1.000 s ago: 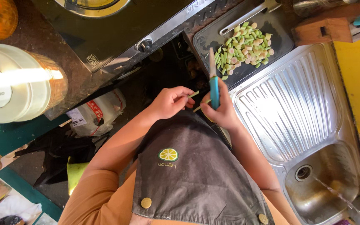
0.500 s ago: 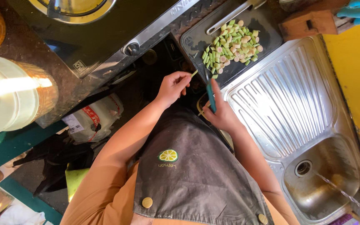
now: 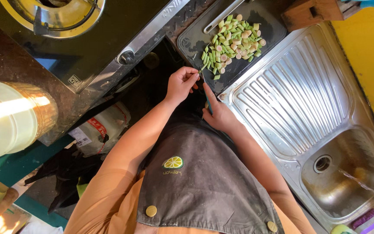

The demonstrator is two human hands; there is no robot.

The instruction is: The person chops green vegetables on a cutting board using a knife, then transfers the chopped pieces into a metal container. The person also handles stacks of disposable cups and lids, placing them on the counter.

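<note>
Apparently right hand (image 3: 218, 115) grips knife (image 3: 207, 100), left hand (image 3: 182, 83) pinching.

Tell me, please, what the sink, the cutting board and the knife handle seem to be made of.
The sink looks like brushed stainless steel: grey, shiny, with pressed draining ribs. The cutting board seems to be dark matte plastic, though stone cannot be excluded. The knife handle in the right hand appears to be smooth blue plastic; little of it shows.
</note>
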